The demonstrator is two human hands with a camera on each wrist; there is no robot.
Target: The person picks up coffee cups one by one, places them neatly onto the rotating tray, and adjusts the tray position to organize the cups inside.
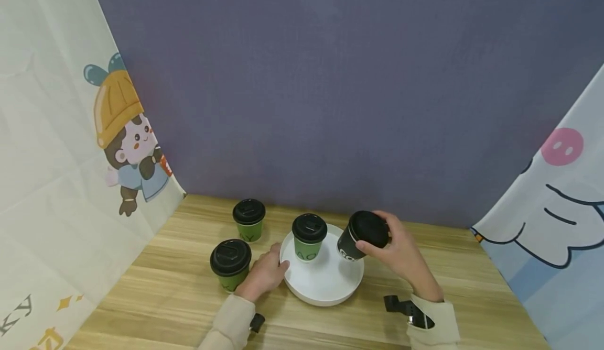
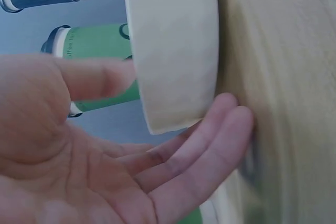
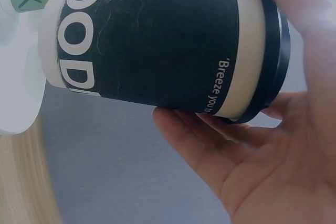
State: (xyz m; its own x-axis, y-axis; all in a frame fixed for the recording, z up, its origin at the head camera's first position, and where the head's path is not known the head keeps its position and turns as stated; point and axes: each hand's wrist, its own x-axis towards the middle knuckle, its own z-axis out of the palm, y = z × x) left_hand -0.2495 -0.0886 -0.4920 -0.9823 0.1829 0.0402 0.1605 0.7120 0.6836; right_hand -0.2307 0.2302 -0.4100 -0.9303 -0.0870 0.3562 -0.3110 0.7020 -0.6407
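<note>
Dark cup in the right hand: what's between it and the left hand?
A green cup with a black lid, upright on the white tray, stands between the left hand and the dark cup. The head view shows it.

Cream sleeves [image 1: 230, 320], black gear [image 1: 419, 317] at both wrists

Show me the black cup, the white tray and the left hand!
Black cup [image 3: 163, 43]: right wrist view, on its dark side.
White tray [image 1: 323, 282]: head view, on its bare surface.
Left hand [image 1: 267, 272]: head view, on its back.
</note>
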